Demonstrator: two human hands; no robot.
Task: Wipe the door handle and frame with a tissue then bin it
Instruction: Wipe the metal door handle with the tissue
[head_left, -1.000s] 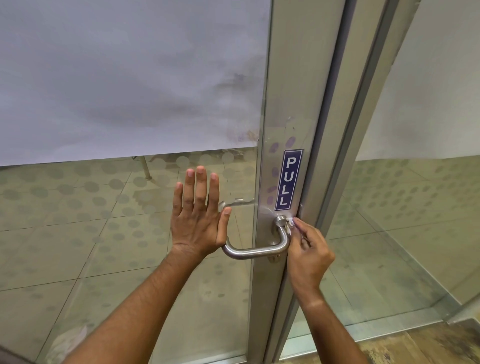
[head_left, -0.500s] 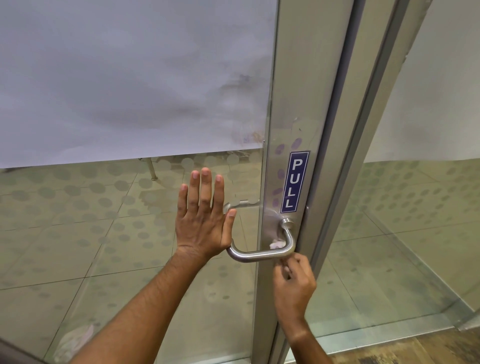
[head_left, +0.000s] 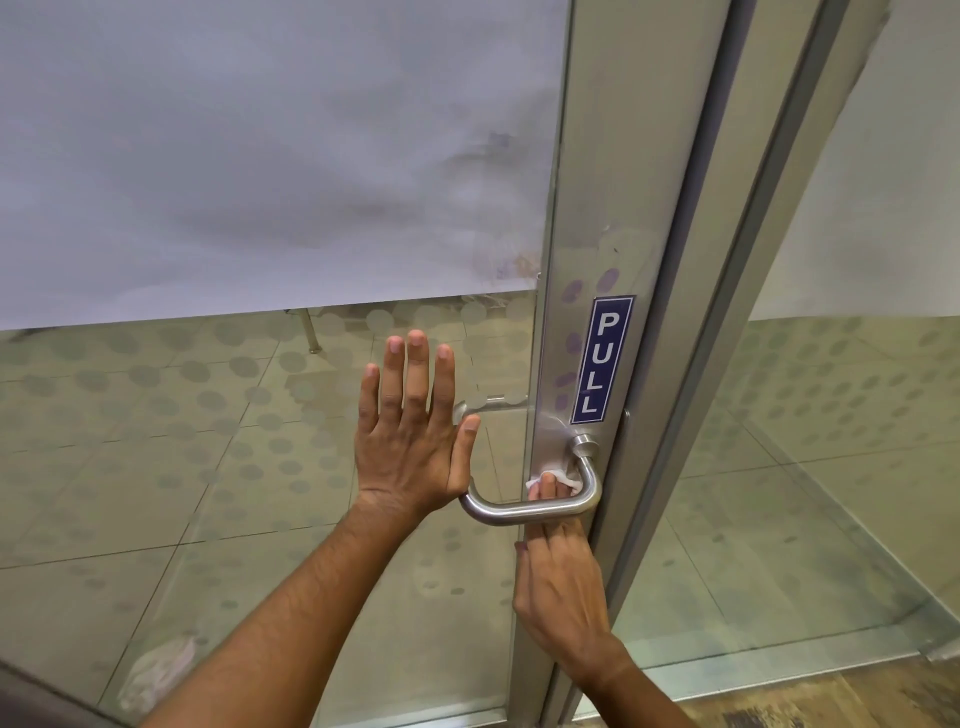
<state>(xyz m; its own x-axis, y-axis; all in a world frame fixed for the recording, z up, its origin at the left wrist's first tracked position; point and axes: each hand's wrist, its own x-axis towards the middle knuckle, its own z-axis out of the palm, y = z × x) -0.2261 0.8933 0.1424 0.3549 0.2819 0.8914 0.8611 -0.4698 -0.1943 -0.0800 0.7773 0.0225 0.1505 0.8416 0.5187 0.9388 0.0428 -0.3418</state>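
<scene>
Tissue (head_left: 563, 475) behind handle (head_left: 540, 512), under right hand (head_left: 563, 582)

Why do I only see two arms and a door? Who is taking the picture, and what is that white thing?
The camera sits on a person's head and looks down, so you see only their own arms, as if through their eyes. The left hand lies flat and open against the glass door, beside the curved metal handle. The right hand reaches up behind the handle and presses a white tissue against the metal door frame, just below the blue PULL sign. The person is wiping there. No bin shows in the picture.
</scene>
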